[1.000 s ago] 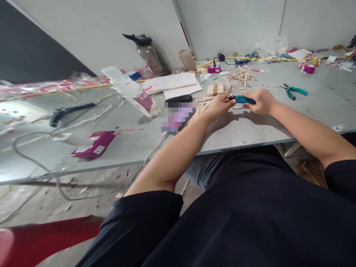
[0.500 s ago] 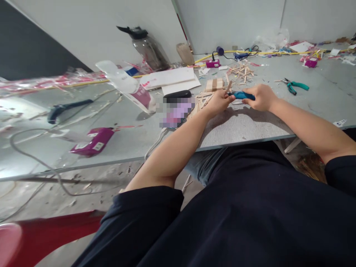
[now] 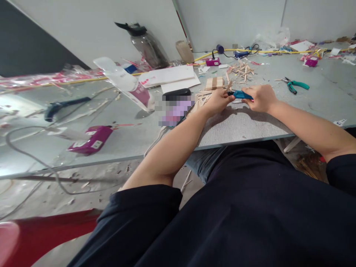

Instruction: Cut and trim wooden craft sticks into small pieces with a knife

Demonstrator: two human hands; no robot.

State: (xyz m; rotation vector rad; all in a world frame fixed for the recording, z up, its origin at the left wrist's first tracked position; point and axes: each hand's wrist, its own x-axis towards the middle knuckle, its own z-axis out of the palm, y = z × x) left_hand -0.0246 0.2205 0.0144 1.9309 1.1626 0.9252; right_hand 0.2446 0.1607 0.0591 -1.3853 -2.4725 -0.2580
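Fingers of the left hand [image 3: 218,102] pinch a wooden stick [image 3: 229,86]; those of the right hand [image 3: 263,98] wrap a blue tool [image 3: 239,94] — its dark end by the left fingertips, over the bench [image 3: 230,133]. Work looks partway: loose sticks [image 3: 242,72] lie heaped beyond, a bundle [image 3: 214,83] sits stacked — whether the held stick is marked, I cannot tell.
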